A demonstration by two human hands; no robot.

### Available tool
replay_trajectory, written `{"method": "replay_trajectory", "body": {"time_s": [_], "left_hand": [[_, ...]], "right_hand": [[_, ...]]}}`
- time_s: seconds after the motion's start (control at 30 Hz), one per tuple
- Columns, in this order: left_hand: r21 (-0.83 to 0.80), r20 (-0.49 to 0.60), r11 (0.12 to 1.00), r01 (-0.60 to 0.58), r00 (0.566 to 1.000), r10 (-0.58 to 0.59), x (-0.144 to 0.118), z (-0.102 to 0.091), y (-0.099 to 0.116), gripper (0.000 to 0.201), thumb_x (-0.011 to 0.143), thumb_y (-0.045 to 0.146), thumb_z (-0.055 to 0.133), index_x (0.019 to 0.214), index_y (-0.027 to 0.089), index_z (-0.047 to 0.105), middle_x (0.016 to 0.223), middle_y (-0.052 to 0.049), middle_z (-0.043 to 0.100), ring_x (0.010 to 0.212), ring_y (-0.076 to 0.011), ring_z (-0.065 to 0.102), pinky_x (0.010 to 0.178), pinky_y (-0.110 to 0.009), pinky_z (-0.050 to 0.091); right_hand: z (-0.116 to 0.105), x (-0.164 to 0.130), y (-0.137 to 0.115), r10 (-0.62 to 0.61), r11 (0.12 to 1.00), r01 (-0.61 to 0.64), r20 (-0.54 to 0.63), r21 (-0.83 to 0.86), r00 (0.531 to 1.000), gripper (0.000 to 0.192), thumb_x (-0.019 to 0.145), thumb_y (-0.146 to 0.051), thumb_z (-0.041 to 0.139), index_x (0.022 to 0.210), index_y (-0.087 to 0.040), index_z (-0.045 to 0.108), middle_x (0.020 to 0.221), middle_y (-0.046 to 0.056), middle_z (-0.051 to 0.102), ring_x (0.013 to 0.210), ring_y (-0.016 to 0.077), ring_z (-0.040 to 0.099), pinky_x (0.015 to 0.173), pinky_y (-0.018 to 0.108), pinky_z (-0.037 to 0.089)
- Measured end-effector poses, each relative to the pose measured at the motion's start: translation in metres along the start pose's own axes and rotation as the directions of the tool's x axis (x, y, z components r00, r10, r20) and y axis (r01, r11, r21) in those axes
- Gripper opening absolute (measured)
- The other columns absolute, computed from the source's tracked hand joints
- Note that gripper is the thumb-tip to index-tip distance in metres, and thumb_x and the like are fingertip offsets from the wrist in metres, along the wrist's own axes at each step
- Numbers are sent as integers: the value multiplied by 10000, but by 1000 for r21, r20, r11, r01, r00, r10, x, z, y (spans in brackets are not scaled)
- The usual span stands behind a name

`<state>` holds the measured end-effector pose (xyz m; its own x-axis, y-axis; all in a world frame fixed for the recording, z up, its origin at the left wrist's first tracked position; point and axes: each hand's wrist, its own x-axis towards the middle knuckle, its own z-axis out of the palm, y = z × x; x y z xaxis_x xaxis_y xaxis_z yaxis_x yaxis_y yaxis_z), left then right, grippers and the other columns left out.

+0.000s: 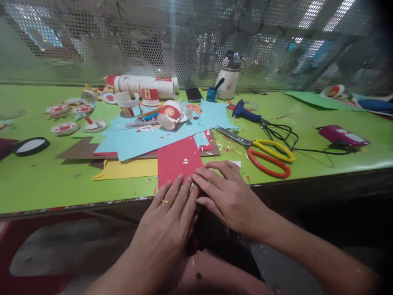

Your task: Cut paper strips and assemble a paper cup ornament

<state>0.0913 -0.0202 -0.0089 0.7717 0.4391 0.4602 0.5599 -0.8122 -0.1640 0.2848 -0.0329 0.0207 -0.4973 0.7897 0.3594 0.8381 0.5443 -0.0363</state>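
Observation:
A sheet of red paper (178, 157) lies at the table's front edge, with small white scraps on it. My left hand (172, 209), with a ring on one finger, rests on the near end of this sheet, its fingers stretched out flat. From the right, my right hand (227, 192) reaches in, fingertips on the sheet's near right corner beside my left fingers. Its fingers are slightly bent and its thumb stands apart below them. The paper's near edge is hidden under my hands. Right of the sheet lie scissors (254, 147) with yellow and orange handles.
Light blue paper (138, 141), yellow paper (130, 169) and brown sheets lie behind and left. Paper cups (127, 102) and round paw-print pieces (64, 128) stand farther back. A blue glue gun (247, 111), its cable, a purple box (342, 136) and a bottle (227, 80) are also there.

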Motion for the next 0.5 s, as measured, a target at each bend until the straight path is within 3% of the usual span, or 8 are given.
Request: {"method": "replay_trajectory", "body": {"time_s": [0.5], "left_hand": [[41,53,993,-113,992,110,-11,-6,-17,503,819,155,545,1301,31,468,1355,-245,481,1285,-383,407,1016,-505,402]], "right_hand": [[1,-14,13,-54,993,56,26,-103,998,490,947,-418,419,1316,-106,504,1344,92,545,1153,311,425,937,520,330]]}}
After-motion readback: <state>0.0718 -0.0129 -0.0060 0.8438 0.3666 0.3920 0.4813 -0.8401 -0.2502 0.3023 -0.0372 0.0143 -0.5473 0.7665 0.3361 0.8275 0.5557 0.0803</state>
